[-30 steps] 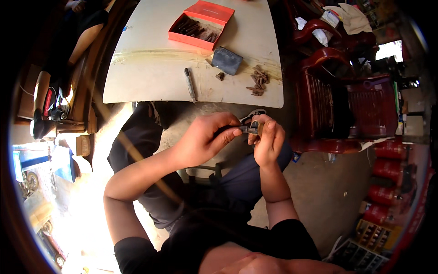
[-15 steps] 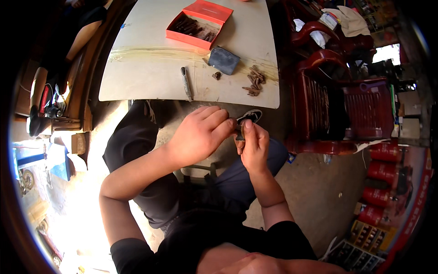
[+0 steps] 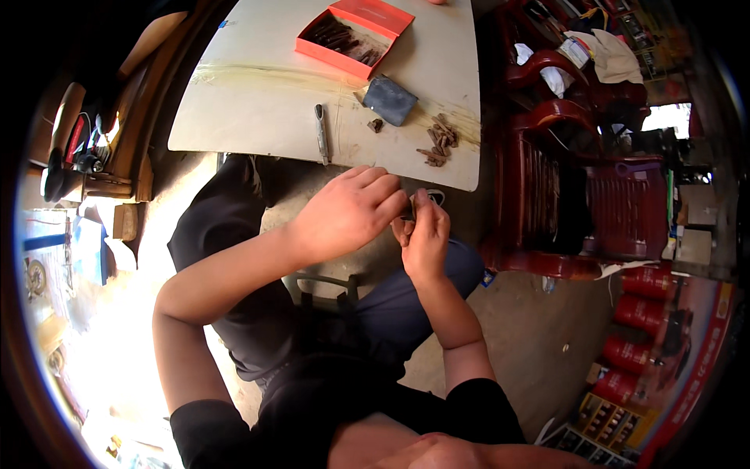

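Observation:
My left hand (image 3: 349, 211) and my right hand (image 3: 424, 242) meet in front of the table's near edge, above my lap. Both are closed, fingertips pinched close together around a small dark brown piece (image 3: 408, 209). Fingers cover most of it, so its kind does not show. Just beyond on the table lie a grey pen-shaped tool (image 3: 321, 134), a small brown lump (image 3: 376, 125), a dark grey sheet-like block (image 3: 390, 100) and a loose pile of brown sticks (image 3: 441, 142). Farther back, an open red box (image 3: 336, 64) holds several dark brown sticks.
The pale table (image 3: 242, 117) has a yellowish streak across it and a rounded near corner. Dark red wooden chairs (image 3: 539, 187) stand at its right. On the left is a wooden bench (image 3: 133, 148) with things on it. Red cylinders (image 3: 641, 316) line the lower right.
Both hands have shifted slightly left in the picture and remain together. The dark piece between them shows less than before. The view has tilted a little; the things on the table lie as they were.

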`<state>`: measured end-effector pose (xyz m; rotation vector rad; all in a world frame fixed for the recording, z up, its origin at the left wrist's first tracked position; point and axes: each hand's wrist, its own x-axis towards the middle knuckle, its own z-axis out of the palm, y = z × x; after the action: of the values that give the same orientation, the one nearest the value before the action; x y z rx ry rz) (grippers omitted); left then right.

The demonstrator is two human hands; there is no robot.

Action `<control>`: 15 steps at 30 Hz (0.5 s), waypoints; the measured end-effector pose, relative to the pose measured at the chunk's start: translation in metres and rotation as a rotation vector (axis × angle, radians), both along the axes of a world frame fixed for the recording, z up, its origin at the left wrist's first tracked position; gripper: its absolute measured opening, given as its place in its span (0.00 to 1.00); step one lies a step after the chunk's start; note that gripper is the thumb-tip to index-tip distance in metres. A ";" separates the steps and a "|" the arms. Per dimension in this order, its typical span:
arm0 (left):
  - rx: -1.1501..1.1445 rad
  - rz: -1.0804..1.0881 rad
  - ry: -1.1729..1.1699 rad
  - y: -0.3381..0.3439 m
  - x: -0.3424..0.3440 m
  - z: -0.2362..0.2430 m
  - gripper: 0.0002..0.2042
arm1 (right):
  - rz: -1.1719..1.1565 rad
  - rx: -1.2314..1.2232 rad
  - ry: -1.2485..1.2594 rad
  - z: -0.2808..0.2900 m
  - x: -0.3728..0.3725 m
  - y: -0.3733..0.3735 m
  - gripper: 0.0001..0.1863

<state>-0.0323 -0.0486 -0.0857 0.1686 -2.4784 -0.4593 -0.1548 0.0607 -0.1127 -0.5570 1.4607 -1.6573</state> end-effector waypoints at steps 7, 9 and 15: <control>0.326 -0.065 -0.051 0.006 -0.008 -0.002 0.08 | -0.035 0.000 0.266 0.002 -0.005 0.008 0.21; 0.754 -0.070 -0.127 0.009 -0.006 -0.004 0.09 | -0.072 -0.040 0.588 0.008 -0.001 0.007 0.20; 0.969 -0.108 -0.110 0.014 -0.013 0.008 0.10 | -0.175 -0.138 0.810 0.006 -0.012 0.012 0.17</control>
<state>-0.0448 -0.0348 -0.0780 0.4451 -2.1583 -1.6968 -0.1667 0.0723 -0.1063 -1.3177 2.0035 -1.7647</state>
